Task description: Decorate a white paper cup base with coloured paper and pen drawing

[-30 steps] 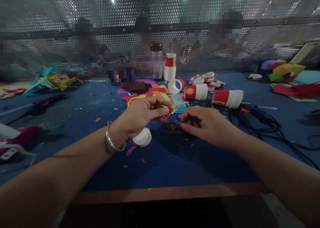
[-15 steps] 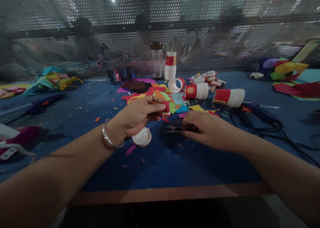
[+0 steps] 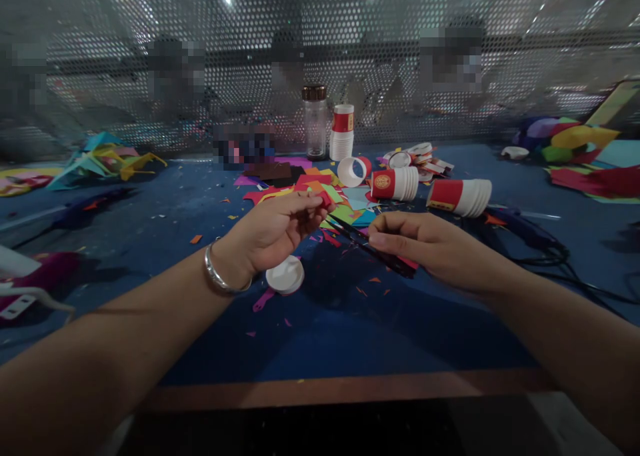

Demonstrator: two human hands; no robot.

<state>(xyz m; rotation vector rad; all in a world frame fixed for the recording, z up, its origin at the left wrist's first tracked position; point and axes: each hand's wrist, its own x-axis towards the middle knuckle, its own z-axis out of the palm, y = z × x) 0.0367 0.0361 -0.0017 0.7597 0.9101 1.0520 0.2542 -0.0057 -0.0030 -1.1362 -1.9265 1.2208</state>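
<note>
Blue tabletop (image 3: 240,349) runs from a brown edge (image 3: 350,388) at the near side to a mesh screen (image 3: 280,16) at the far side, with blurred figures beyond it. Above the middle of the table, the left hand (image 3: 280,233) pinches a small piece of red paper (image 3: 325,201) between thumb and fingers, palm partly turned up; a silver bangle (image 3: 213,269) circles that wrist. The right hand (image 3: 420,243) is closed around dark scissors (image 3: 355,234), which slant far and left toward the red paper; whether the tips touch it, I cannot tell. Just below the left hand lies a white disc (image 3: 284,273), with a purple strip (image 3: 263,301) at its near left. Small scraps (image 3: 375,280) are strewn under and around the hands. Just beyond, a loose pile of coloured paper (image 3: 360,197) spreads out. An open cup (image 3: 351,171) lies on its side there, and two cup stacks lie to the right of it. Farther off, a third stack (image 3: 342,136) stands upright beside a clear bottle (image 3: 315,133). Off to the right are a glue gun (image 3: 523,226) and black cord (image 3: 565,266); to the left, a second glue gun (image 3: 97,209) and, nearer, a power strip (image 3: 17,309)
</note>
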